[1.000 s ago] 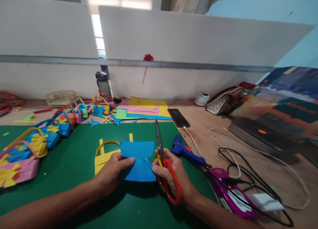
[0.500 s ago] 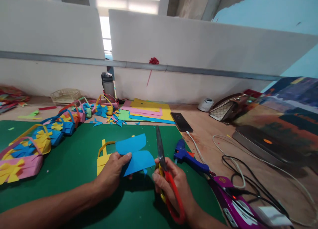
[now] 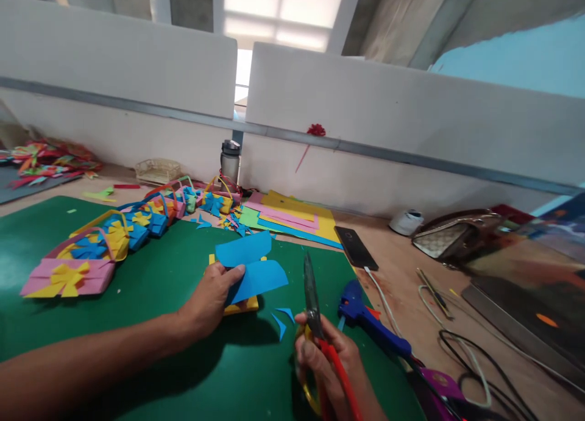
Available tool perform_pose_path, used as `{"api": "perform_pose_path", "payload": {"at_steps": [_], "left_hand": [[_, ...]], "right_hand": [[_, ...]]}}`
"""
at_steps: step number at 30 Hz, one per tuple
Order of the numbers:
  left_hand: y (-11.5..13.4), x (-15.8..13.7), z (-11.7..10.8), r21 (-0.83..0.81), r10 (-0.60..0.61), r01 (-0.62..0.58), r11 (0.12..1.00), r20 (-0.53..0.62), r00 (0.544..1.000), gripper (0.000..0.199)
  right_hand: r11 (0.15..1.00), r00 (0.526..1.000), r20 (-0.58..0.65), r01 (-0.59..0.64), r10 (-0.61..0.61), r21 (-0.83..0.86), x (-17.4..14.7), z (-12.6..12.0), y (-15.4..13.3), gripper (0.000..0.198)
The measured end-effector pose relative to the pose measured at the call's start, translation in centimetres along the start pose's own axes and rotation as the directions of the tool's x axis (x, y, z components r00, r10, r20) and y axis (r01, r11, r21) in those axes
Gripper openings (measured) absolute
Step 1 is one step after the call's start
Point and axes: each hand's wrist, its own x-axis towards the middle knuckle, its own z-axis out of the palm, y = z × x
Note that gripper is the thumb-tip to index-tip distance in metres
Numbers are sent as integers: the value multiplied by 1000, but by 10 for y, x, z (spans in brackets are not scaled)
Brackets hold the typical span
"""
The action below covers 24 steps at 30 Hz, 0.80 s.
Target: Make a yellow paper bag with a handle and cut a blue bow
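My left hand (image 3: 214, 296) pinches a folded piece of blue paper (image 3: 258, 281), its two rounded flaps spread apart. Behind and beneath that paper shows part of a yellow paper basket (image 3: 244, 306) on the green mat. My right hand (image 3: 331, 357) is closed around scissors (image 3: 312, 293) with red and yellow handles, the blades together and pointing away from me. Between my hands, small blue paper offcuts (image 3: 281, 325) lie on the mat. The scissors are apart from the blue paper.
Finished paper baskets (image 3: 77, 275) with bows line the left. Coloured sheets (image 3: 297, 217), a bottle (image 3: 230, 162) and a phone (image 3: 355, 247) stand or lie at the back. To the right are a blue glue gun (image 3: 372, 323), cables and a handbag (image 3: 452, 238).
The view has swung left, so things appear further right. Blue offcuts that hung by the paper now lie on the mat. The scissors are a little further from the paper.
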Motion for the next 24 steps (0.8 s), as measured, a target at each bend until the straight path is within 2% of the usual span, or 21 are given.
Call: {"api": "perform_pose_path", "payload": {"at_steps": [4, 6, 10, 13, 17, 24], "left_hand": [[2, 2, -1, -1, 29, -29, 1000, 39, 999, 27], [4, 3, -2, -3, 50, -50, 999, 61, 997, 27], [11, 2, -1, -50, 68, -66, 997, 49, 996, 25], [17, -1, 2, -105, 45, -43, 993, 19, 999, 22], [27, -6, 7, -157, 12, -16, 988, -29, 999, 29], [42, -13, 27, -126, -25, 33, 991, 68, 997, 19]], "right_hand": [[997, 993, 115, 20, -29, 77, 2, 0, -5, 58], [992, 991, 133, 11, -28, 124, 0, 0, -9, 66], [996, 994, 106, 9, -18, 92, -9, 0, -20, 71], [998, 994, 102, -33, 27, 58, -13, -4, -26, 65], [989, 996, 41, -87, 82, 116, -15, -12, -28, 55], [998, 997, 43, -63, 63, -4, -26, -23, -31, 61]]}}
